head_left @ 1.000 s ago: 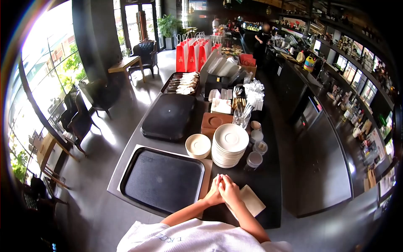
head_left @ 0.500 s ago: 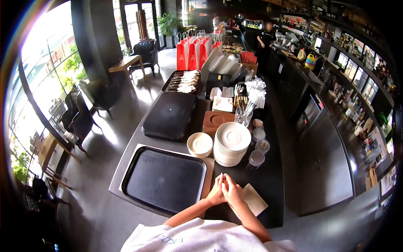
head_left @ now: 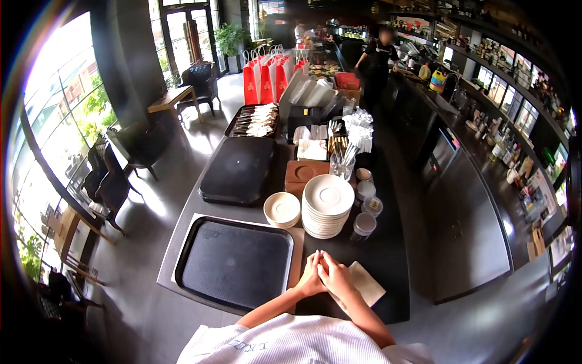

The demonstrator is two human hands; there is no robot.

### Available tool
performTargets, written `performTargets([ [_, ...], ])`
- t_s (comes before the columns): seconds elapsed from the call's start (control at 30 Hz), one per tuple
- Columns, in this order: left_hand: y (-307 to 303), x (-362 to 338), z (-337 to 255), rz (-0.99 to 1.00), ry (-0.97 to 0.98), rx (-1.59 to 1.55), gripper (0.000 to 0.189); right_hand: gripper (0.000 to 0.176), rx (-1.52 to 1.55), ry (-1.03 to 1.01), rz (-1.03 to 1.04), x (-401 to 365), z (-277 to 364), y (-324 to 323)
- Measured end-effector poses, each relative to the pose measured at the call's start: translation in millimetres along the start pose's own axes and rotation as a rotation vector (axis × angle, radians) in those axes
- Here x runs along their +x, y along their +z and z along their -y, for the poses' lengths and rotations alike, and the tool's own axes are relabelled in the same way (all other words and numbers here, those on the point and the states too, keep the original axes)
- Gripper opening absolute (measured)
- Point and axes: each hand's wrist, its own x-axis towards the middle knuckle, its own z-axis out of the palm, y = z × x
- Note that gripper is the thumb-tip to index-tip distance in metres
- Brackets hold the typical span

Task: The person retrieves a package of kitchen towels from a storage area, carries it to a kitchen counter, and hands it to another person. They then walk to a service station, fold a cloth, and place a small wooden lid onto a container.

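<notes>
My left hand [head_left: 311,278] and my right hand [head_left: 334,276] meet at the front of the dark counter, fingers pressed together and fingertips touching. Both are closed, and I see nothing held in them. A folded beige cloth or napkin [head_left: 367,287] lies beside and partly under my right wrist. To the left of my hands a black tray [head_left: 236,255] rests on a pale sheet. Just beyond my hands stand a tall stack of white saucers [head_left: 329,197] and a shorter stack of cream plates [head_left: 282,209].
Lidded jars [head_left: 364,225] line the right side of the saucers. Behind are a brown wooden box [head_left: 305,175], a glass of cutlery [head_left: 342,164], an upturned black tray [head_left: 237,168] and red-and-white paper bags [head_left: 267,79]. A person in black [head_left: 377,64] stands by the bar.
My hands stay clasped in the same place. The view has shifted slightly, so the counter items sit a little further left. The person in black has changed posture.
</notes>
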Motion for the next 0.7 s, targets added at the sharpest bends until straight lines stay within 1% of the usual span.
performTargets([
  [0.03, -3, 0, -6, -0.03, 0.015, -0.028, 0.124, 0.043, -0.005, -0.013, -0.004, -1, 4, -5],
  [0.1, -6, 2, -8, -0.063, 0.067, -0.191, 0.126, 0.046, -0.012, -0.038, -0.01, -1, 12, -12],
  [0.17, -16, 8, -17, -0.1, 0.114, -0.355, 0.131, 0.051, 0.326, -0.025, -0.099, 4, 16, -20],
  [0.2, -24, 7, -28, -0.096, 0.026, -0.372, 0.133, 0.053, 0.496, -0.017, -0.141, 5, 15, -23],
  [0.23, -28, 5, -33, -0.083, -0.04, -0.411, 0.135, 0.058, 0.578, 0.113, -0.057, 4, 4, -29],
  [0.27, -31, 4, -36, -0.072, -0.107, -0.45, 0.136, 0.063, 0.697, 0.188, -0.002, 5, 7, -44],
  [0.33, -44, 4, -46, -0.019, -0.123, -0.495, 0.135, 0.073, 0.797, 0.086, 0.007, 6, 11, -63],
  [0.37, -57, 8, -57, 0.028, -0.078, -0.534, 0.133, 0.087, 0.823, 0.052, 0.071, 4, 8, -66],
  [0.4, -65, 8, -61, 0.119, -0.078, -0.618, 0.13, 0.096, 0.743, 0.059, 0.104, 0, 6, -69],
  [0.47, -79, 8, -72, 0.282, -0.128, -0.838, 0.122, 0.1, 0.71, 0.019, 0.162, -7, 13, -74],
  [0.53, -92, 5, -86, 0.412, -0.247, -1.107, 0.11, 0.1, 0.831, 0.039, 0.209, -10, 8, -72],
  [0.57, -98, 6, -90, 0.499, -0.254, -1.135, 0.108, 0.1, 0.917, 0.052, 0.232, -10, 5, -70],
  [0.6, -98, 5, -88, 0.594, -0.247, -1.158, 0.113, 0.1, 1.004, 0.066, 0.254, -10, 3, -70],
  [0.63, -97, 4, -85, 0.69, -0.239, -1.176, 0.12, 0.09, 1.091, 0.068, 0.244, -10, 8, -75],
  [0.7, -86, -4, -74, 0.747, -0.242, -1.153, 0.119, 0.081, 1.125, 0.089, 0.352, -9, -7, -78],
])
